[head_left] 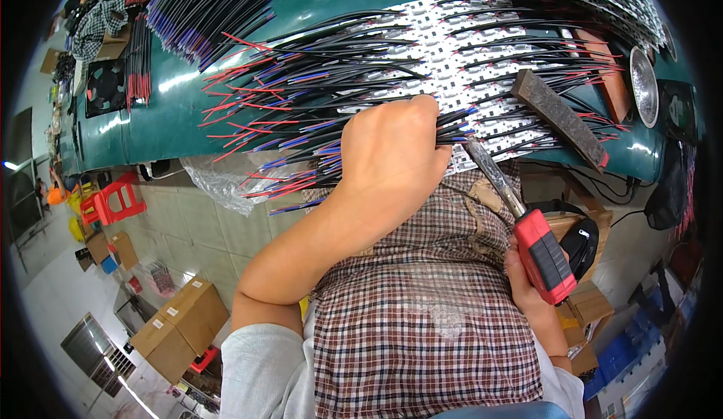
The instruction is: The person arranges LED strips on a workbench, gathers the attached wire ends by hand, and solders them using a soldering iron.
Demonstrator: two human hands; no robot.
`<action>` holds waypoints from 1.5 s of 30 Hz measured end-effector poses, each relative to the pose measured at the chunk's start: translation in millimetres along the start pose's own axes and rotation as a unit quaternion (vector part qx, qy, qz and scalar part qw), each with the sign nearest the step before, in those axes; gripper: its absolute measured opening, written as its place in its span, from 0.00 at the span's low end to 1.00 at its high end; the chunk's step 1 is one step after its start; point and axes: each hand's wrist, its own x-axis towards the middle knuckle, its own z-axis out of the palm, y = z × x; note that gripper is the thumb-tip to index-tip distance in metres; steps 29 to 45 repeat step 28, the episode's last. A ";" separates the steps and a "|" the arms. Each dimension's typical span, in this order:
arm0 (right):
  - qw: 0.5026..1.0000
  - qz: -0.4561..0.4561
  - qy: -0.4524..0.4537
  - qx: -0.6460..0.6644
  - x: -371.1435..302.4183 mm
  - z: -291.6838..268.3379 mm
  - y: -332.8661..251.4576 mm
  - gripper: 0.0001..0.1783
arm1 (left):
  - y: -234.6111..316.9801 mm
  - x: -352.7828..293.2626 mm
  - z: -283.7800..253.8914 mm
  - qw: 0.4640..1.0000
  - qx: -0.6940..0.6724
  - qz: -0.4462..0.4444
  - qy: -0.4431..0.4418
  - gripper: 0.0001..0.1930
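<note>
My left hand (395, 148) is closed over a bunch of black wires (454, 126) at the near edge of a panel of white circuit boards (444, 65). Blue and bare ends of these wires show just past its fingertips. In my right hand (521, 287) is a soldering iron (544, 261) with a red and black handle. Its dark tip points up and left, close by the wire ends; whether it touches them I cannot tell. Rows of black wires with red and blue ends (301, 102) spread out to the left of the boards.
A dark bar (559, 117) lies across the boards' right side. Beyond it are a reddish-brown block (605, 76) and a metal bowl (642, 87). More wire bundles (211, 12) and a black fan (105, 87) occupy the green table's left. A red stool (113, 202) and cardboard boxes (181, 317) stand below.
</note>
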 end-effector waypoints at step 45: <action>0.998 -0.036 -0.021 -0.037 16.0 -0.3 -4.2 0.10 | -3.8 2.9 7.4 0.999 0.016 0.025 0.019 0.09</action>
